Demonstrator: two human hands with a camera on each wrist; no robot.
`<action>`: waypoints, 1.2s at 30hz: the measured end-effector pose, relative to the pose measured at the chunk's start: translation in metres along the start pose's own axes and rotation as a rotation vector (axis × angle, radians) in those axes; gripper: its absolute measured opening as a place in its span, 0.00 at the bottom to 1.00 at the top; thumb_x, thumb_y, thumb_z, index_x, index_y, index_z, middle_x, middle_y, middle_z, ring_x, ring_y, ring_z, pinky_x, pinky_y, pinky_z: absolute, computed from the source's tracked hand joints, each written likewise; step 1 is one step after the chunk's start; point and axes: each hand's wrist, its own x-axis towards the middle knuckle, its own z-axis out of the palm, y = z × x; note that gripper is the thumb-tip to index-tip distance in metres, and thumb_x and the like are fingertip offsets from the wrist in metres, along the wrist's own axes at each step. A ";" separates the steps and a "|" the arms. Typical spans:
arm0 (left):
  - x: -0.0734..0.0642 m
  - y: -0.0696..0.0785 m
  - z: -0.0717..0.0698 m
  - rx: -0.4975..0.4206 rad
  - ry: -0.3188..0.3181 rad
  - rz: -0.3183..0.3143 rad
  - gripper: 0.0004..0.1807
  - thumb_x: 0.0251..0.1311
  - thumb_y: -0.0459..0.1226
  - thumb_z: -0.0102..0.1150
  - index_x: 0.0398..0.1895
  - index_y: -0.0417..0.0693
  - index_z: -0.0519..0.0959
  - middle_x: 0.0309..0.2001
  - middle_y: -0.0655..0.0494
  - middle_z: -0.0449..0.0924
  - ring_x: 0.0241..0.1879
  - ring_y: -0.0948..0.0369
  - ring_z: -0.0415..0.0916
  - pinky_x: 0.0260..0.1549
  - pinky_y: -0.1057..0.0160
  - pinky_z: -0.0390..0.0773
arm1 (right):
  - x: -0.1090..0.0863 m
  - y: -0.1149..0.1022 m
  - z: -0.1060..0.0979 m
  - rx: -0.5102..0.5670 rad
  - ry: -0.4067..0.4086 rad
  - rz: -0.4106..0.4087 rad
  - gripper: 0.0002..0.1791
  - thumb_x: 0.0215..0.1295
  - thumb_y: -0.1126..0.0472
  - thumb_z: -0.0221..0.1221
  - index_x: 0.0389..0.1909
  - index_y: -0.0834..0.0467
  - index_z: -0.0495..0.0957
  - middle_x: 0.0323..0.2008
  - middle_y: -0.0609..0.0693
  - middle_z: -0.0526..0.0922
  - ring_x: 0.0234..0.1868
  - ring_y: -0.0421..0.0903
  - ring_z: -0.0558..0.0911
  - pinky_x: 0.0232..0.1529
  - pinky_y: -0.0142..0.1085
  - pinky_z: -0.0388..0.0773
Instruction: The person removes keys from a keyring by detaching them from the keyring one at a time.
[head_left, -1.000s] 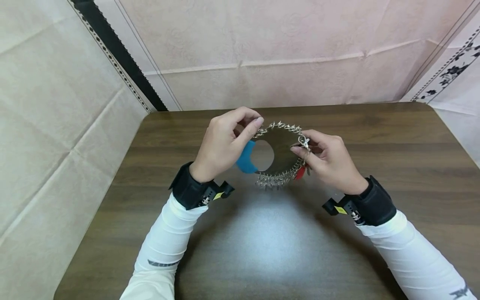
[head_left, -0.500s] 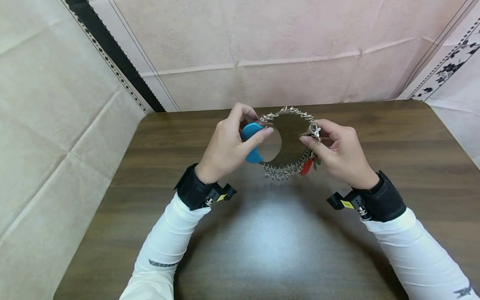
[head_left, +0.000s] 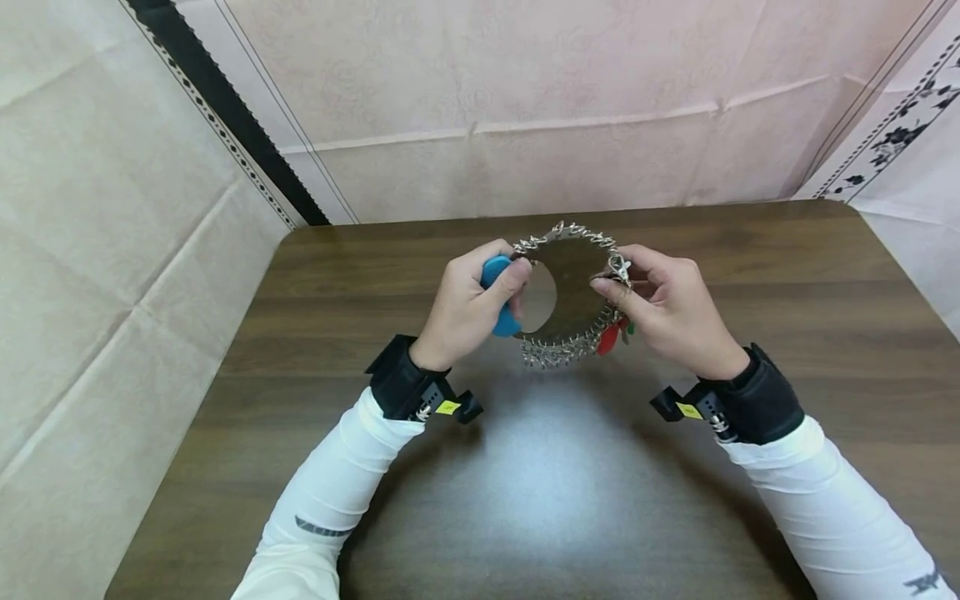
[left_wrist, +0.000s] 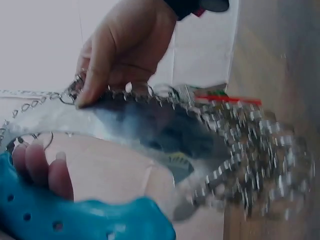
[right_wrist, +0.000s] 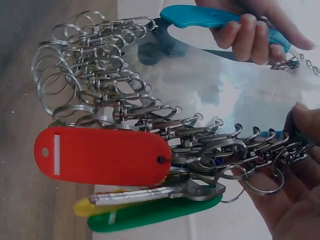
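Note:
A round metal key-holder plate (head_left: 576, 292) is held up above the table between both hands. Small metal clips and rings (right_wrist: 95, 75) line its rim. My left hand (head_left: 467, 307) grips the blue handle (left_wrist: 100, 217), its fingers passing through the cut-out beside it. My right hand (head_left: 663, 304) pinches the opposite rim, thumb on the plate's face, near a silver clasp (head_left: 619, 268). From the lower right rim hang a red key tag (right_wrist: 102, 155), a green tag (right_wrist: 155, 214), a partly hidden yellow tag (right_wrist: 87, 206) and a silver key (right_wrist: 155, 194).
The brown wooden table (head_left: 555, 500) lies below both forearms. A pale cloth (head_left: 570, 108) hangs behind its far edge, and another pale cloth (head_left: 127, 292) covers the left side. A black wrist strap with a camera is on each wrist.
My left hand has gone from the plate's upper left edge to the blue handle, its fingers now closed round it. The plate has shifted slightly right; my right hand keeps its pinch.

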 end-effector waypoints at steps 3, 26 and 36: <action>-0.001 0.000 0.001 -0.032 0.021 0.011 0.14 0.76 0.37 0.53 0.34 0.36 0.76 0.21 0.48 0.75 0.21 0.56 0.75 0.23 0.60 0.78 | 0.000 0.001 0.004 -0.007 -0.014 -0.006 0.09 0.65 0.71 0.65 0.46 0.67 0.82 0.33 0.54 0.87 0.32 0.31 0.84 0.34 0.20 0.79; 0.001 0.004 -0.019 0.079 0.269 0.100 0.16 0.67 0.30 0.62 0.19 0.36 0.75 0.17 0.54 0.71 0.14 0.62 0.61 0.21 0.67 0.68 | 0.002 -0.001 -0.002 -0.032 -0.195 0.081 0.10 0.65 0.66 0.67 0.47 0.59 0.83 0.42 0.52 0.87 0.39 0.30 0.85 0.39 0.22 0.80; 0.006 0.007 -0.031 0.078 0.304 0.135 0.16 0.67 0.29 0.61 0.19 0.35 0.76 0.18 0.63 0.74 0.14 0.61 0.63 0.18 0.64 0.66 | -0.002 0.008 -0.011 -0.090 -0.219 0.093 0.10 0.67 0.66 0.65 0.47 0.57 0.83 0.42 0.50 0.88 0.38 0.29 0.84 0.38 0.21 0.79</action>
